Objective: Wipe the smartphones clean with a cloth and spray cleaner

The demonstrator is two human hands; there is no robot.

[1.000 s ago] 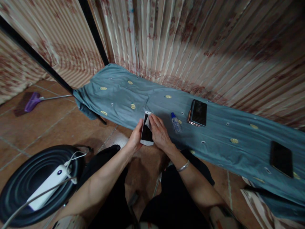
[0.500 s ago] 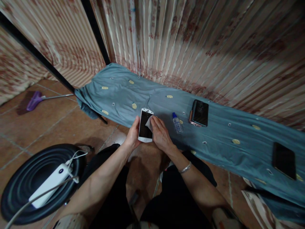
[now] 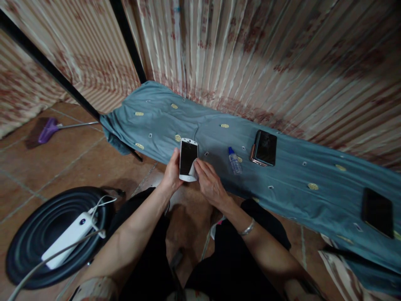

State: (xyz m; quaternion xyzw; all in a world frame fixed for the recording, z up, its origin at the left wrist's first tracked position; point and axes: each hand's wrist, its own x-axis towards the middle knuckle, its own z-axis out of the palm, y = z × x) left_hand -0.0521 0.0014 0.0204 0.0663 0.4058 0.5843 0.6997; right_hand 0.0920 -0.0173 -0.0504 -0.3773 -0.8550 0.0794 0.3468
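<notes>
A white smartphone with a dark screen is gripped along its left edge by my left hand. My right hand pinches a small white wipe and presses it against the lower right part of the screen. Beyond my right hand, a clear bottle with a blue cap lies on the blue-green cloth. Farther right on the cloth is a stack of phones, the top one black. My right fingertips partly cover the wipe.
Another dark phone lies at the cloth's right end. On the tiled floor to my left, a white power bank with cables rests on a black round stool. A purple brush and a striped curtain are behind.
My right hand has slid the wipe down the screen from its upper right to its lower right. The phone has shifted slightly left and up in view, along with my left hand.
</notes>
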